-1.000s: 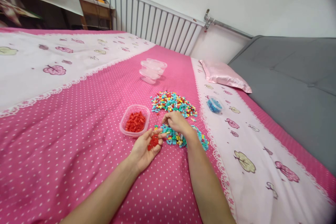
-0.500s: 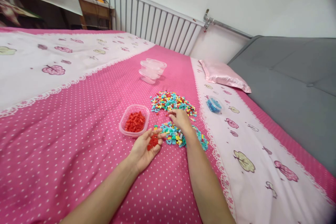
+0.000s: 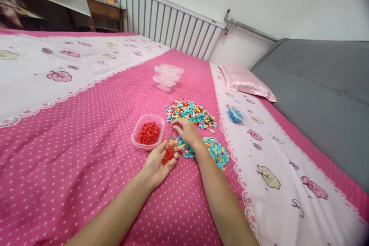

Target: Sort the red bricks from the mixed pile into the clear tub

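My left hand (image 3: 158, 163) lies palm up on the pink dotted bedspread (image 3: 86, 130), cupped round a small heap of red pieces (image 3: 167, 155). My right hand (image 3: 186, 130) reaches over the mixed pile of coloured pieces (image 3: 191, 111), fingertips pinched at its near left edge; what they hold is too small to see. A clear tub of red pieces (image 3: 148, 132) stands just left of both hands. A second spread of mostly teal pieces (image 3: 216, 152) lies by my right wrist.
A small tub of blue pieces (image 3: 235, 115) sits to the right. Stacked clear tubs (image 3: 167, 77) stand farther back. A pink pillow (image 3: 246, 82) lies near the wall, a grey sofa (image 3: 323, 96) at right, a radiator (image 3: 170, 27) behind.
My right hand moved from the near teal pieces up and left to the edge of the mixed pile. My left hand stayed put with the red pieces.
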Demonstrator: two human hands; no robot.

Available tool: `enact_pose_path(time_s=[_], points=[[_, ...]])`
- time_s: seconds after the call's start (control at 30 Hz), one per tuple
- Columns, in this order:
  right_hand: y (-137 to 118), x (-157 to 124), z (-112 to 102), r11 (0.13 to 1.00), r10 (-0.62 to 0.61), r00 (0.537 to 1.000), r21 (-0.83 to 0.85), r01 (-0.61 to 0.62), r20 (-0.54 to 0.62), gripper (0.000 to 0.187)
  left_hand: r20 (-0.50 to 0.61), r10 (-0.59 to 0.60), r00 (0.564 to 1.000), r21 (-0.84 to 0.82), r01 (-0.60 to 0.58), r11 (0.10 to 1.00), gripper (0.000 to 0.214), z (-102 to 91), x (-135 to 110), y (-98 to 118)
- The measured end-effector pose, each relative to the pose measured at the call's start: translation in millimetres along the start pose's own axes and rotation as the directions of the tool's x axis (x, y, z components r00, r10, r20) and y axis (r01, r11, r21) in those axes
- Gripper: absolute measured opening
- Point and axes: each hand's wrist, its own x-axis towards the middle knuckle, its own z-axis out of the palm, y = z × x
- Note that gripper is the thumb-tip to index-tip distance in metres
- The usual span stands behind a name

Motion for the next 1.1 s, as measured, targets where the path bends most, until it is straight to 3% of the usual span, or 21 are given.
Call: enact_pose_path(time_s=[0.17, 0.5, 0.6, 0.73, 0.83, 0.97, 1.03, 1.1], points=[[-4.2, -0.5, 7.6, 0.997, 0.025, 0.997, -0.071, -0.021, 0.066, 0.011, 0.0, -0.003, 1.0, -0.01, 0.003, 1.0, 0.024, 0.3, -0.4, 0.2], [-1.5, -0.1, 4.2, 0.976, 0.146, 0.987, -0.171, -0.134, 0.065, 0.012, -0.014, 0.009, 1.0, 0.014, -0.009, 1.0, 0.025, 3.4, -2.1, 1.3], [-3.4, -0.1, -7.1, 0.98, 0.162, 0.986, -0.125, -0.155, 0.043, 0.011, -0.015, 0.009, 1.0, 0.013, -0.009, 1.0, 0.023, 3.2, -1.9, 1.1], [-18.3, -5.3, -36.9, 0.988, 0.14, 0.989, 0.056, -0.142, 0.04, 0.01, -0.007, 0.0, 1.0, 0.007, 0.0, 1.0, 0.022, 2.0, -1.6, 0.7], [-41.0, -14.3, -62.0, 0.98, 0.048, 0.991, 0.188, -0.07, 0.121, 0.011, -0.007, -0.004, 1.0, 0.0, 0.004, 1.0, 0.023, 2.1, -2.5, 1.1], [-66.3, -25.7, -82.0, 0.969, -0.062, 0.98, 0.245, 0.014, 0.188, 0.014, 0.001, -0.018, 1.0, -0.014, 0.018, 1.0, 0.024, 3.3, -4.1, 1.9], [-66.5, -27.1, -85.1, 0.964, -0.047, 0.988, 0.265, 0.005, 0.149, 0.018, -0.001, -0.017, 1.0, -0.026, 0.017, 1.0, 0.023, 3.3, -4.0, 1.9], [-56.5, -25.4, -86.0, 0.966, 0.054, 0.998, 0.252, -0.06, 0.033, 0.019, -0.013, -0.016, 1.0, -0.031, 0.015, 0.999, 0.021, 2.4, -2.8, 1.4]])
